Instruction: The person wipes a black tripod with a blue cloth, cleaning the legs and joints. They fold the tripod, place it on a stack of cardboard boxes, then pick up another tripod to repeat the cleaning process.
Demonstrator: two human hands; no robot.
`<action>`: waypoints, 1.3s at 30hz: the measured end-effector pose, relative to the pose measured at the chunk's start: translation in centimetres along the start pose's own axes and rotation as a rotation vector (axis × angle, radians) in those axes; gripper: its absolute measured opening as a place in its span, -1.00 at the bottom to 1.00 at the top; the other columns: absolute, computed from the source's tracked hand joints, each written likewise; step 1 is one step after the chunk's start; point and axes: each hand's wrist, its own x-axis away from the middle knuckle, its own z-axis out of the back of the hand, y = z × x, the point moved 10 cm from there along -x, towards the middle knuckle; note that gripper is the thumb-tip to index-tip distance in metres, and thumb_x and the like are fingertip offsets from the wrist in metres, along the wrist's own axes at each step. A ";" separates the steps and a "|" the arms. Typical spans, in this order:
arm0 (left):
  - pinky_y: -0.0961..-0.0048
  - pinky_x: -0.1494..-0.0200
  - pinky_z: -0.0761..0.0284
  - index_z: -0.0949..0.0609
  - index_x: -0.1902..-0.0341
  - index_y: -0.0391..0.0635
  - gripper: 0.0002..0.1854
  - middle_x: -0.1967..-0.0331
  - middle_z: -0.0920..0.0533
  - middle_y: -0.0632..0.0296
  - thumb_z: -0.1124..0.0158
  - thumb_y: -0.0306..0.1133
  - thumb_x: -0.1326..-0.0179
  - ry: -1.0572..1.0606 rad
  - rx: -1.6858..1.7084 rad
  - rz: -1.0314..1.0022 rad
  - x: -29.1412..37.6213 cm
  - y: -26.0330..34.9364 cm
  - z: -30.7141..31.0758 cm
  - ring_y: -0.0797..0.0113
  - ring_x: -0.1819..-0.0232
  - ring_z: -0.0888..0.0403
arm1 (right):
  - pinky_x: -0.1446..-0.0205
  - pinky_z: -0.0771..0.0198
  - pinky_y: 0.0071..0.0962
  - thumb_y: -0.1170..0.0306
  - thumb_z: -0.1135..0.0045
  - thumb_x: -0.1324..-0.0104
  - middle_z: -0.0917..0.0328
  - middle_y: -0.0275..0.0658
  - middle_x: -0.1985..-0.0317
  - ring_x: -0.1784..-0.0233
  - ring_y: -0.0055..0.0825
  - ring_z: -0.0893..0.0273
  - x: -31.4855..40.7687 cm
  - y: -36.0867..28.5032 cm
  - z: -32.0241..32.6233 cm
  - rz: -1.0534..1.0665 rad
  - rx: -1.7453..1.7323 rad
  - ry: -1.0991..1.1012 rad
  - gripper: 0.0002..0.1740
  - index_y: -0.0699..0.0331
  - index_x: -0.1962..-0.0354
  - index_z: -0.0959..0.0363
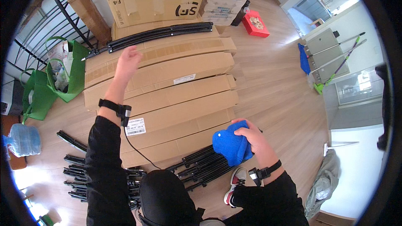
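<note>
A folded blue cloth (230,144) is held in my right hand (252,135), above the near right end of a row of long cardboard boxes (176,97). Beneath the cloth lie several folded black tripod-like stands (204,168). My left hand (129,59) is raised over the far left part of the boxes, its fingers curled; whether it holds anything small cannot be told. Just beyond it, one folded black stand (160,36) lies across the far box. Each wrist wears a black strap with a small device.
Green bags (73,72) stand at the left, near a water jug (25,139). More black stands (73,175) lie on the floor at lower left. Behind are a large carton (157,4) and a red box (256,23). Mops (337,59) lean at the right.
</note>
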 end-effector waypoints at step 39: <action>0.34 -0.16 -0.63 -0.71 -0.27 -0.15 -0.60 -0.01 -0.82 0.16 -0.34 -0.16 -0.54 -0.356 -0.239 -0.156 34.3 12.9 -7.8 0.35 -0.02 -0.74 | 0.03 -0.45 -0.38 0.47 -0.18 -0.15 -0.59 -0.34 0.31 0.22 -0.46 -0.50 5.3 4.0 0.0 0.005 0.020 -0.188 -0.83 0.26 0.26 -0.60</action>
